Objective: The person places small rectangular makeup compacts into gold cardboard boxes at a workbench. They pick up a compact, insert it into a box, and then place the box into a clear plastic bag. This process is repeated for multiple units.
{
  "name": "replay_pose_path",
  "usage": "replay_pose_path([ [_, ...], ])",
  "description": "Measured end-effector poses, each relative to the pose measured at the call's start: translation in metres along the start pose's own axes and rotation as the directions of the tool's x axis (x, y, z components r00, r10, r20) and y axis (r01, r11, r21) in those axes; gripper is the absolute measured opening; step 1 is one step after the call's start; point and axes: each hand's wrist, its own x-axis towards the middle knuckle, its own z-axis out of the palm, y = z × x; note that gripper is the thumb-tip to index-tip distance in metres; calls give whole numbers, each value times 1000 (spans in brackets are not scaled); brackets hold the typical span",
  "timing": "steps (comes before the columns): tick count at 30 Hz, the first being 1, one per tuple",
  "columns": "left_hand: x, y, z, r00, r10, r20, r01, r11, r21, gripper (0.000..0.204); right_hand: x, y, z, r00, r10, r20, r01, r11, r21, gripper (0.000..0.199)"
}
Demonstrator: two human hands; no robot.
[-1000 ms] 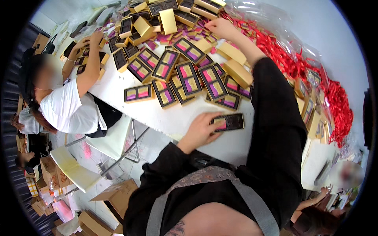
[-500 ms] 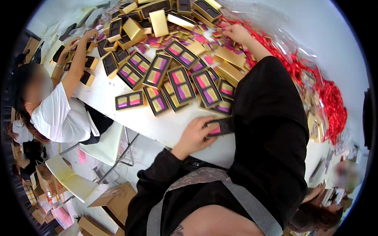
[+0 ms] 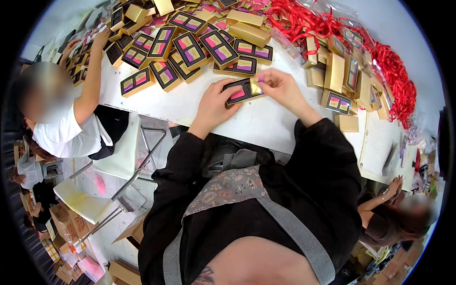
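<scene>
The black box (image 3: 243,90) with a pink and a gold slot lies flat on the white desk (image 3: 266,123) at the near edge, straight ahead at twelve o'clock from the black sleeves. The left hand (image 3: 212,105) lies curled over its left end, fingers closed on the rim and pinning it down. The right hand (image 3: 281,86) is pinched shut on a small gold piece (image 3: 256,86) at the box's right slot, thumb and forefinger together, the other fingers loosely bent.

To do this well, I judge the box should be kept pressed flat so it cannot slide, and the gold piece squared with the slot edges before it is pushed down.

Farther off, at eleven to twelve o'clock, rows of open boxes (image 3: 190,45) with pink, yellow and purple insets cover the desk. At one to two o'clock stand gold boxes (image 3: 335,71), with a heap of red ribbon (image 3: 394,71) beyond. At ten o'clock a co-worker's arm (image 3: 90,80) reaches among more boxes.
</scene>
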Motion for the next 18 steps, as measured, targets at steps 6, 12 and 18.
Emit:
replay_pose_path([
  [6, -8, 1, -2, 1000, -11, 5, 11, 999, 44, 45, 5, 20, 31, 939, -223, -262, 77, 878, -472, 13],
  [12, -1, -2, -4, 1000, 1, 3, -1, 1000, 26, 45, 15, 16, 7, 866, -485, 122, 478, 731, -487, 31],
  [18, 1, 0, -7, 997, 2, 77, -4, 999, 34, 44, -24, 9, 3, 719, -592, 364, 623, 317, -715, 37],
])
